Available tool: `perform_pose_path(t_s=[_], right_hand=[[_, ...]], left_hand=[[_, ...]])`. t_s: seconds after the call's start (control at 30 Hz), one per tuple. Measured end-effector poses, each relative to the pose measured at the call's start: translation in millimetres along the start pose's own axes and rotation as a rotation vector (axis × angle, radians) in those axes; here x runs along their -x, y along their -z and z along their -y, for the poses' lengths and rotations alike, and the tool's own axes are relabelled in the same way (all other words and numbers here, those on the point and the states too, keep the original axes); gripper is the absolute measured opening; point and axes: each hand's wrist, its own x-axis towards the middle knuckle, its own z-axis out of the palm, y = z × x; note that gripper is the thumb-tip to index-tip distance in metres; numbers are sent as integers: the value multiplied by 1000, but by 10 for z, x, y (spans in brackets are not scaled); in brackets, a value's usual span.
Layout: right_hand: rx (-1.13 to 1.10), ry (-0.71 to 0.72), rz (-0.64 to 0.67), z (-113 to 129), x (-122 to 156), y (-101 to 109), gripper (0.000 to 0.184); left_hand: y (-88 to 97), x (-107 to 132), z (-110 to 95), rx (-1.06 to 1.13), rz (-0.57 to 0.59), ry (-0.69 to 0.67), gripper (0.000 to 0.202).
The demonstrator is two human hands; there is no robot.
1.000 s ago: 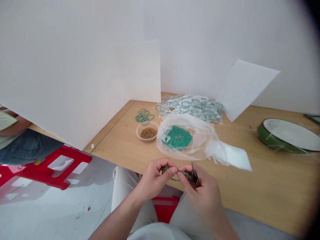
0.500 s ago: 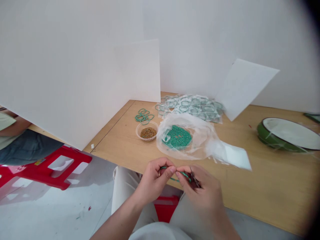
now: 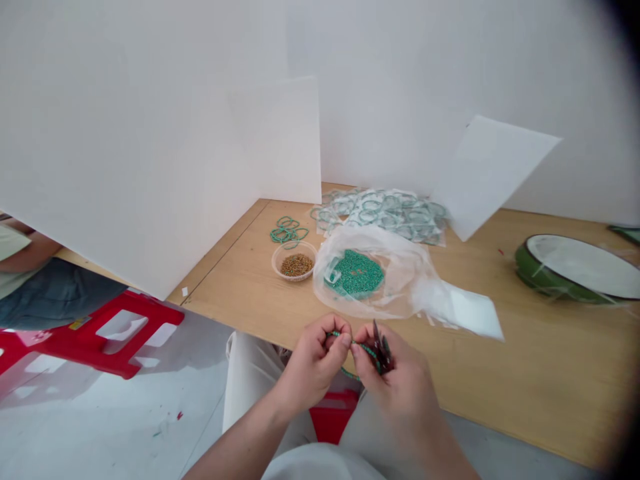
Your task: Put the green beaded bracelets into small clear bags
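Both my hands meet over the table's near edge, above my lap. My left hand (image 3: 313, 363) pinches one end of a green beaded string (image 3: 364, 348) between thumb and forefinger. My right hand (image 3: 400, 380) pinches the other part of the same string and also holds a small dark tool (image 3: 381, 347), perhaps scissors or pliers, sticking up from the fingers. A loop of the string hangs below the fingers. Just beyond lies a clear plastic bag (image 3: 400, 270) with a heap of green beads (image 3: 355, 273).
A small clear cup of brown beads (image 3: 296, 262) stands left of the bag. Finished green bracelets (image 3: 289, 231) and packed ones (image 3: 385, 213) lie farther back. A green-rimmed round tray (image 3: 575, 270) sits right. White boards stand around. A red stool (image 3: 115, 330) and another person are at left.
My hands have drawn slightly closer together and nearer to me. The dark tool now points more upright. Nothing on the table has moved.
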Motion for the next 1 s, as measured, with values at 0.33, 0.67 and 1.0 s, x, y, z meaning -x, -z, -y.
perform_pose_path(t_s=[0.33,0.67,1.0], right_hand=[[70,245,-4,-14,-38,126,10],[148,203,-98,-32,-12,-12,6],[99,83,-94,-20,-10,-37,8]], left_hand=[[140,-5,-133,-103,77,-26,35],[69,53,-8,-138,46,5,31],[73,27,-8,-164,-49,-57,30]])
